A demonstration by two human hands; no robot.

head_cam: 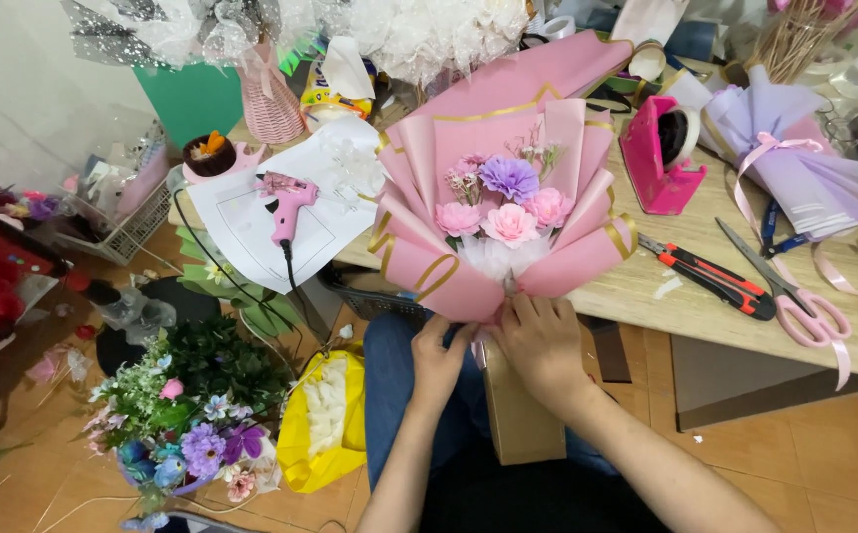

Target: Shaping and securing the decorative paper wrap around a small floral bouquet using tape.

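A bouquet (504, 207) of pink and purple flowers, wrapped in pink paper with gold edges, rests with its top on the wooden table (686, 296) and its neck over my lap. My left hand (436, 357) grips the gathered base of the wrap from the left. My right hand (540, 341) closes over the same neck from the right, fingers on the pink paper and a bit of pink ribbon. The stems below my hands are hidden.
A pink glue gun (286, 202) lies on white paper at left. A pink tape dispenser (661, 153), a red and black utility knife (710, 276), pink scissors (794, 296) and a lilac-wrapped bouquet (804, 163) sit on the table's right. On the floor: a flower pot (187, 424), a yellow bag (325, 419).
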